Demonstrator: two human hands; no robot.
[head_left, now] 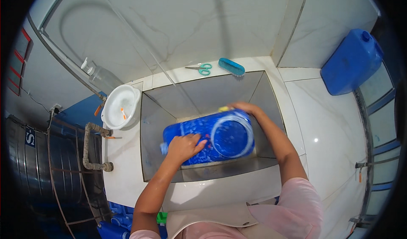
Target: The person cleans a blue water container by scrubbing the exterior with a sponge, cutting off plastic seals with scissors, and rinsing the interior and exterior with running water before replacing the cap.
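A blue plastic jerrycan (pixel 220 137) lies on its side in a tiled sink basin (pixel 203 90), wet with white soapy streaks. My left hand (pixel 184 148) presses on its near left end, by the neck. Over at the can's far top edge, my right hand (pixel 243 108) reaches around it and holds something yellow (pixel 223 109), apparently a sponge, against the can.
Teal-handled scissors (pixel 201 69) and a blue scrub brush (pixel 231 67) lie on the back ledge. A white bowl (pixel 120 105) with a clear bottle (pixel 99 74) behind it stands at the left. A second blue jerrycan (pixel 352 63) stands upright on the right counter. Pipes and a metal tank are at far left.
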